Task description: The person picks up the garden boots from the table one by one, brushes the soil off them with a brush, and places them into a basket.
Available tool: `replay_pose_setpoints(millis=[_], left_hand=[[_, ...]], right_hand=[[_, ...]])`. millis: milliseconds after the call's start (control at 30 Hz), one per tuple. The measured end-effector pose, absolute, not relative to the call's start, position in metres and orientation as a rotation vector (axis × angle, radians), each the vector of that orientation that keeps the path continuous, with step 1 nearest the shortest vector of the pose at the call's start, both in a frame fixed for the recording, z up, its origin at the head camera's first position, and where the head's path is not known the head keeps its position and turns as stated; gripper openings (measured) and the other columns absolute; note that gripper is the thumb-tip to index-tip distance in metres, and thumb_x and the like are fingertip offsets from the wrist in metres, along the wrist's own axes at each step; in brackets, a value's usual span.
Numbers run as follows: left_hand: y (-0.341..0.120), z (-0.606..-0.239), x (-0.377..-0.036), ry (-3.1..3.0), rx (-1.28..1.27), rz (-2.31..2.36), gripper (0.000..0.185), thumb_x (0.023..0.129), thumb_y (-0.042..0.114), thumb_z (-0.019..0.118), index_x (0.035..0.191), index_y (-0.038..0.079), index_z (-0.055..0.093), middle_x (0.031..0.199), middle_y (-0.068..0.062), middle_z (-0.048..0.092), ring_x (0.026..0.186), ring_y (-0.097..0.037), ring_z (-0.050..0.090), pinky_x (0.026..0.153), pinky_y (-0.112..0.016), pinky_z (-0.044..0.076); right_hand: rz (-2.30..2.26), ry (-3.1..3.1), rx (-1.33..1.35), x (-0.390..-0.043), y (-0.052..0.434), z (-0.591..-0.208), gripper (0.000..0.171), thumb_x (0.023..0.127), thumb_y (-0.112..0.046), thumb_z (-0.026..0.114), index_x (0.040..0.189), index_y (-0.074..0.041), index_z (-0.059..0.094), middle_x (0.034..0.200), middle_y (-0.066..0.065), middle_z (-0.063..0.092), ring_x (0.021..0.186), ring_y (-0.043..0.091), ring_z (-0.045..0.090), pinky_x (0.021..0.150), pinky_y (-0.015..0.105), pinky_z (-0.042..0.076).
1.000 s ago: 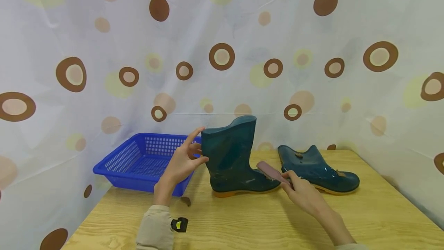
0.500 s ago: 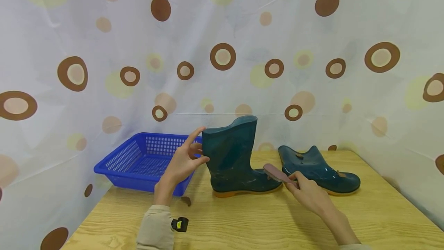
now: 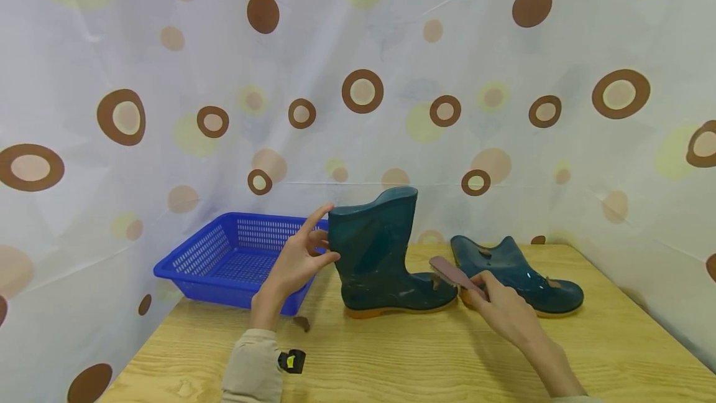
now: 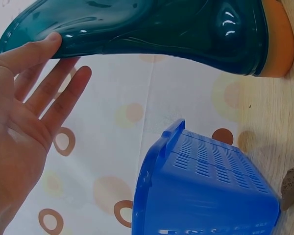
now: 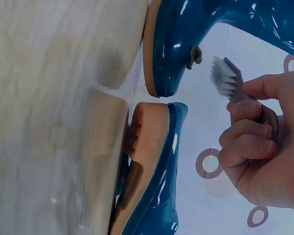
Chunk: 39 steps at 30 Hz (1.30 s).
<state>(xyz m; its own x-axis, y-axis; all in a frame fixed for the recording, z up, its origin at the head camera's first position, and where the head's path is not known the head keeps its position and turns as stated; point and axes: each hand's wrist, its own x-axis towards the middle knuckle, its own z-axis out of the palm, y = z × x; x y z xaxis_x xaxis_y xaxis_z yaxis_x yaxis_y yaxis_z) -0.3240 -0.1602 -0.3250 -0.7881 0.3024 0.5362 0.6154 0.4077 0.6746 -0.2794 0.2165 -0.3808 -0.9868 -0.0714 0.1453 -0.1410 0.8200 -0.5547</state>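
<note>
While the left hand (image 3: 295, 263) steadies the upright boot (image 3: 386, 254) with straight fingers laid against the back of its shaft, the head view shows the right hand (image 3: 500, 310) holding a brush (image 3: 452, 273) just off that boot's toe. This boot stands near the middle of the surface (image 3: 425, 359), toward its back edge. A second boot (image 3: 517, 275) lies on its side closer to the back right corner. A blue basket (image 3: 224, 260) sits at the back left corner, and a small brown scrap (image 3: 301, 323) lies in front of it.

From the left wrist view, the left hand (image 4: 24, 112) is open, its thumb and fingertips touching the rim of the upright boot (image 4: 152, 29); nothing is gripped. The basket (image 4: 206, 191) shows below, and a brown scrap (image 4: 291, 186) lies at the right edge.

From the right wrist view, the right hand (image 5: 262, 147) has its fingers curled round the handle of the brush (image 5: 232, 83), bristles pointing at the toe of the upright boot (image 5: 210, 44) but not touching it. A brown speck (image 5: 196, 55) clings to that toe. The lying boot (image 5: 152, 176) shows its orange sole.

Judging by this, brushing is under way: dirt remains on the toe of the upright boot, and brown bits show on the lying boot, which looks untouched.
</note>
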Motion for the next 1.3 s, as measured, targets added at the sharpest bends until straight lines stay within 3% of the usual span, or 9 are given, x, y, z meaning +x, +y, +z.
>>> replay_pose_setpoints(millis=[267,600,1100,1300], left_hand=[[-0.160,-0.325,-0.325,-2.330,-0.802,-1.330,0.087,0.087,0.007,0.075,0.155,0.036,0.028,0.106,-0.006,0.074,0.095,-0.021,0.070,0.080,-0.034,0.060],[-0.160,-0.327,-0.326,-2.322,-0.817,-1.322,0.087,0.088,0.007,0.074,0.155,0.039,0.028,0.105,-0.006,0.074,0.094,-0.020,0.070,0.078,-0.032,0.060],[-0.160,-0.326,-0.326,-2.325,-0.803,-1.342,0.088,0.088,0.007,0.074,0.154,0.043,0.028,0.105,-0.005,0.074,0.095,-0.020,0.070,0.079,-0.033,0.060],[-0.160,-0.326,-0.327,-2.322,-0.803,-1.334,0.089,0.088,0.007,0.074,0.152,0.046,0.028,0.106,-0.005,0.074,0.095,-0.020,0.069,0.079,-0.031,0.059]], right_hand=[[0.898,-2.883,0.230,-0.283,0.209,-0.387,0.034,0.104,-0.029,0.049,0.128,-0.005,0.051,0.063,0.001,0.046,0.049,0.014,0.035,0.044,0.026,0.027],[0.846,-2.920,0.206,-0.278,0.216,-0.381,0.031,0.101,-0.038,0.051,0.117,-0.012,0.057,0.064,0.000,0.047,0.051,0.015,0.036,0.046,0.027,0.025],[0.792,-2.969,0.141,-0.272,0.223,-0.370,0.031,0.098,-0.042,0.052,0.112,-0.015,0.061,0.066,0.001,0.051,0.055,0.018,0.042,0.048,0.030,0.028],[0.812,-2.886,0.129,-0.274,0.222,-0.369,0.037,0.100,-0.042,0.049,0.120,-0.012,0.058,0.062,0.001,0.048,0.050,0.016,0.040,0.044,0.027,0.027]])
